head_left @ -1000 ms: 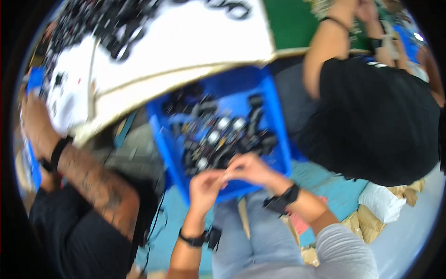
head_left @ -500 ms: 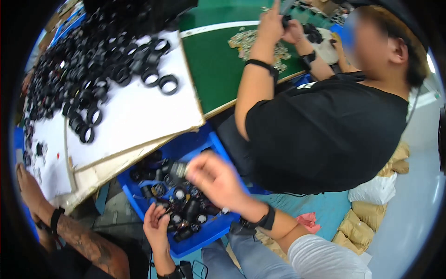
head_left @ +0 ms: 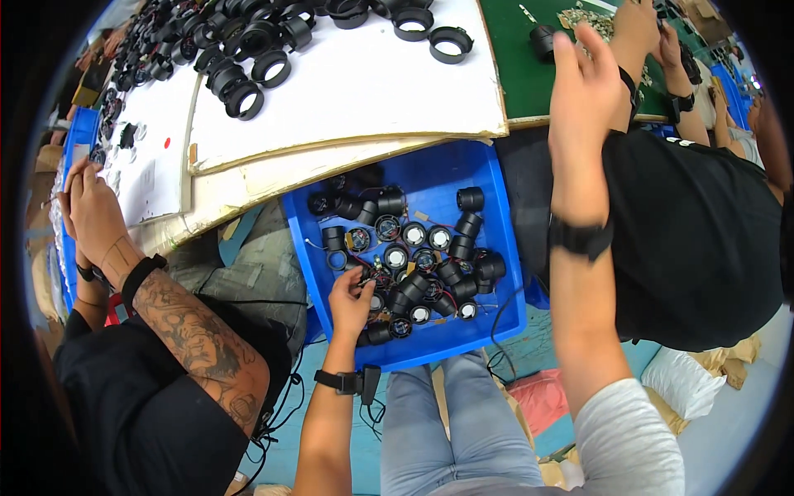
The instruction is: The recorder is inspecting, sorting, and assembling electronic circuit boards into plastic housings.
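Observation:
My left hand (head_left: pixel 351 303) is over the left part of a blue bin (head_left: pixel 481 343), fingers curled in toward the thumb. A dark bit shows between the fingertips, too small to name. Around it in the bin lie black cylindrical parts (head_left: pixel 407 292), several with round white ends, some with thin wires. My right hand (head_left: pixel 584 95) reaches up over the green table at the right, its fingers apart and nothing seen in them. Just left of its fingertips, a black cylindrical part (head_left: pixel 542 43) with a thin pale strip stands apart on the green surface.
Black rings (head_left: pixel 451 45) are heaped on the white board (head_left: pixel 356 91) ahead. Co-workers sit close on both sides: a tattooed forearm (head_left: pixel 194 343) at left, a black shirt (head_left: pixel 691 248) at right. Small metal pieces (head_left: pixel 591 21) lie on the green table (head_left: pixel 514 78). A dark cable (head_left: pixel 502 331) hangs by the bin.
My right hand has moved from above the bin, where it held a black cylindrical part, up and right to the green table; it is now empty. My left hand has moved further into the bin.

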A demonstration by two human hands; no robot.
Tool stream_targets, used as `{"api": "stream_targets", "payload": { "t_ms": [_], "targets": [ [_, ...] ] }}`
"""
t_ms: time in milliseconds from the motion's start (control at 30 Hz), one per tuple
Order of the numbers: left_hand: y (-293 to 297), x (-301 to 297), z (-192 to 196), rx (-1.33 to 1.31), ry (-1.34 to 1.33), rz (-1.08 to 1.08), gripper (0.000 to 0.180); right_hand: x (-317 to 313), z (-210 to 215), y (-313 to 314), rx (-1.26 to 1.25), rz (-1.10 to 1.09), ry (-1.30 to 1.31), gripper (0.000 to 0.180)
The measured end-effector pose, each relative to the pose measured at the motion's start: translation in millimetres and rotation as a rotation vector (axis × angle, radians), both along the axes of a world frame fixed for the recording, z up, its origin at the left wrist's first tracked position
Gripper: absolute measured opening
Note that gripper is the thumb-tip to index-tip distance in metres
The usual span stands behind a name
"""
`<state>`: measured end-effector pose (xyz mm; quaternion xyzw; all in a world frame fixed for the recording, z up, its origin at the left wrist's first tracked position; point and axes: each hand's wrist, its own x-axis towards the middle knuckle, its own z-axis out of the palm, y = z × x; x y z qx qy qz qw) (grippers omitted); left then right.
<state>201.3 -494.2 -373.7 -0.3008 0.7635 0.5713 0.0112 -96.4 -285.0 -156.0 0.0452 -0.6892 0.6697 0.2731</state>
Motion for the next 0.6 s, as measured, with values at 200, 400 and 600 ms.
{"api": "stream_targets", "payload": {
  "t_ms": [200,400,600],
  "targets": [
    [10,-22,12,-0.516,-0.023,-0.291,0.048,152,-120,-38,0.491,0.437,-0.321,0.029],
    [19,-10,9,-0.613,-0.058,-0.319,0.051,159,-243,-55,1.310,0.655,-0.341,0.055],
    [33,14,12,-0.559,-0.046,-0.155,0.049,142,-266,-31,1.316,0.841,-0.184,0.047]
  ]
}}
